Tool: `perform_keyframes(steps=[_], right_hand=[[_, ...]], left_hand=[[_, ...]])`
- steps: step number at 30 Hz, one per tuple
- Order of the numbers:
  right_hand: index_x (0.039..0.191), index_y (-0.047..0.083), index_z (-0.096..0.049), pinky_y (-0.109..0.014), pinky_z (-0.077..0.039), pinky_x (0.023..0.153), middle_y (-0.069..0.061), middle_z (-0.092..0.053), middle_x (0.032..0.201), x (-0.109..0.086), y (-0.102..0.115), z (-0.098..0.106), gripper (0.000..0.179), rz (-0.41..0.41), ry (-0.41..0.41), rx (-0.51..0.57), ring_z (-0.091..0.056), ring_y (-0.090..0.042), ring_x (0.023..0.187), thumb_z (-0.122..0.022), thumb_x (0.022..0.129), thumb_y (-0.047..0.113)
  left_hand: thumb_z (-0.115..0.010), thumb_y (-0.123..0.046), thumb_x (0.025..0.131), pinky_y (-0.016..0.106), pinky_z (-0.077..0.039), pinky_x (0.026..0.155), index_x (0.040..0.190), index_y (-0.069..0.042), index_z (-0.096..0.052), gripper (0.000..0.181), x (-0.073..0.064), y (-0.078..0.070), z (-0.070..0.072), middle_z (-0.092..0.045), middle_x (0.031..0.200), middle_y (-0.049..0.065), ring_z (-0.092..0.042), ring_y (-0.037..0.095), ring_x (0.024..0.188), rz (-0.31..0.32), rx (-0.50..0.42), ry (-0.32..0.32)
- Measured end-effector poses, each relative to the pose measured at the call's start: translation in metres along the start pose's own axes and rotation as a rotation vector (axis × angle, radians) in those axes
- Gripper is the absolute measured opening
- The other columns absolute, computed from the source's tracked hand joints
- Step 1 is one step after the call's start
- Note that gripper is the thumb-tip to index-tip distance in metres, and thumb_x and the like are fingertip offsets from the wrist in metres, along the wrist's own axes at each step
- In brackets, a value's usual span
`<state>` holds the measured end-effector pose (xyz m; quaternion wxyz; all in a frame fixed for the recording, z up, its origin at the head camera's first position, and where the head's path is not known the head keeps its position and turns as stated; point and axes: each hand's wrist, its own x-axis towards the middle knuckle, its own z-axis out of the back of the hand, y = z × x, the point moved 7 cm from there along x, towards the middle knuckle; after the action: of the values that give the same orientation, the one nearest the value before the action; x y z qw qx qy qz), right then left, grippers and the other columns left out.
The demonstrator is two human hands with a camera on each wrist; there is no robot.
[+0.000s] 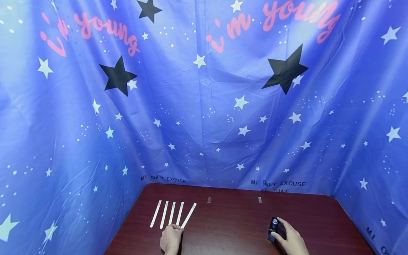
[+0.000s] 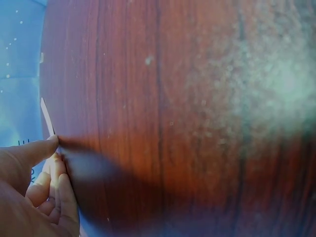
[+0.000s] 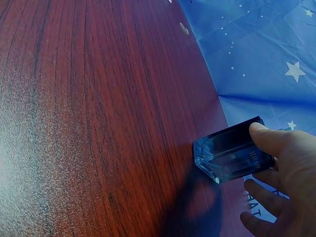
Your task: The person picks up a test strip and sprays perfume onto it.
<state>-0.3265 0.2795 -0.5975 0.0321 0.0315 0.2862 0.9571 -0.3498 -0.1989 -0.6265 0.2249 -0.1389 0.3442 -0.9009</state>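
Observation:
My left hand (image 1: 171,239) is low over the table at the near ends of several slim white strips laid side by side. Its thumb and fingertips pinch the near end of the rightmost strip (image 1: 189,215), which slants more than the others; in the left wrist view that strip (image 2: 47,116) juts out past the thumb. My right hand (image 1: 291,238) grips a dark glass perfume bottle (image 1: 272,230) by its sides, thumb on one side. In the right wrist view the bottle (image 3: 224,153) shows its clear, thick base and small lettering. Part of it hides behind the thumb.
The other white strips (image 1: 164,214) lie left of the slanted one on a dark red-brown wooden table (image 1: 229,219). Two small clear tape pieces, one a tape piece (image 1: 209,200), sit near the back edge. Blue star-printed cloth (image 1: 204,106) hangs around the back and sides.

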Motion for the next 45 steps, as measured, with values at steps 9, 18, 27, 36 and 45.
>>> perform_keyframes(steps=[9, 18, 27, 36, 45], right_hand=[[0.139, -0.002, -0.048, -0.064, -0.052, 0.083, -0.037, -0.053, 0.134, -0.0012, 0.0012, 0.0008, 0.077, 0.025, -0.025, -0.002, -0.058, -0.054, 0.114, -0.075, 0.084, 0.045], [0.141, -0.001, -0.047, -0.064, -0.053, 0.083, -0.036, -0.053, 0.135, -0.0012, 0.0011, 0.0010, 0.074, 0.033, -0.039, 0.001, -0.058, -0.053, 0.114, -0.075, 0.085, 0.040], [0.140, -0.002, -0.047, -0.064, -0.052, 0.084, -0.036, -0.053, 0.134, -0.0005, -0.0014, 0.0000, 0.078, 0.019, -0.025, 0.005, -0.058, -0.054, 0.115, -0.073, 0.085, 0.047], [0.141, 0.000, -0.047, -0.064, -0.052, 0.084, -0.035, -0.053, 0.135, -0.0018, -0.0012, 0.0006, 0.080, 0.012, -0.021, 0.018, -0.058, -0.053, 0.115, -0.073, 0.084, 0.050], [0.140, 0.000, -0.047, -0.063, -0.052, 0.084, -0.035, -0.054, 0.135, -0.0020, -0.0018, 0.0000, 0.075, 0.026, -0.045, 0.016, -0.059, -0.052, 0.114, -0.074, 0.085, 0.043]], left_hand=[[-0.082, -0.022, 0.072, 0.042, -0.047, 0.053, 0.070, -0.018, -0.071, 0.013, 0.0012, 0.0033, -0.0015, -0.072, 0.068, -0.001, -0.068, 0.028, 0.066, 0.037, -0.013, 0.019], [-0.082, -0.022, 0.072, 0.042, -0.047, 0.054, 0.071, -0.018, -0.071, 0.012, 0.0013, 0.0037, -0.0007, -0.072, 0.069, -0.002, -0.068, 0.028, 0.068, 0.036, -0.034, 0.026], [-0.081, -0.022, 0.074, 0.042, -0.048, 0.055, 0.070, -0.019, -0.070, 0.012, 0.0015, 0.0050, -0.0012, -0.071, 0.069, -0.002, -0.068, 0.027, 0.068, 0.046, -0.041, 0.021], [-0.077, -0.022, 0.077, 0.040, -0.047, 0.053, 0.070, -0.019, -0.069, 0.011, 0.0004, 0.0087, -0.0033, -0.070, 0.067, -0.005, -0.066, 0.023, 0.065, 0.049, -0.063, 0.024], [-0.076, -0.023, 0.076, 0.040, -0.046, 0.054, 0.070, -0.020, -0.069, 0.010, -0.0012, 0.0100, -0.0038, -0.068, 0.066, -0.005, -0.065, 0.022, 0.064, 0.043, -0.075, 0.012]])
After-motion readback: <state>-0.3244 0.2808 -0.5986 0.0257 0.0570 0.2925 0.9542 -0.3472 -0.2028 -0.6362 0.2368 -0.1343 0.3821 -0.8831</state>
